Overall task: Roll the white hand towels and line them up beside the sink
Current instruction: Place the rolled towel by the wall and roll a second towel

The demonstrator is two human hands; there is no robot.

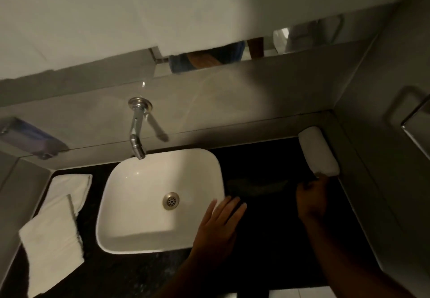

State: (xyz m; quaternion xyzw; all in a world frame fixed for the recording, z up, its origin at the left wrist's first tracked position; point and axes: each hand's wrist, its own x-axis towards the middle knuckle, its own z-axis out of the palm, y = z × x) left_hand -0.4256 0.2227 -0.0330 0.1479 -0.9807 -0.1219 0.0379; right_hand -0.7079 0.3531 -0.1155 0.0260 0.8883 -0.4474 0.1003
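Observation:
A rolled white towel point(317, 152) lies on the black counter at the far right, against the side wall. My right hand point(313, 195) touches its near end with the fingertips; whether it grips is hard to tell. My left hand point(220, 222) hovers flat with fingers apart over the right rim of the white sink point(130, 207), holding nothing. Left of the sink lie two folded white towels: one point(69, 188) further back, and one point(52, 244) nearer, hanging partly over the counter's front edge.
A chrome tap point(137, 130) juts from the back wall above the sink. A soap dispenser point(30, 138) is mounted at the left. The black counter point(267, 216) spans between sink and right wall. A metal rail point(416, 121) sticks out of the right wall.

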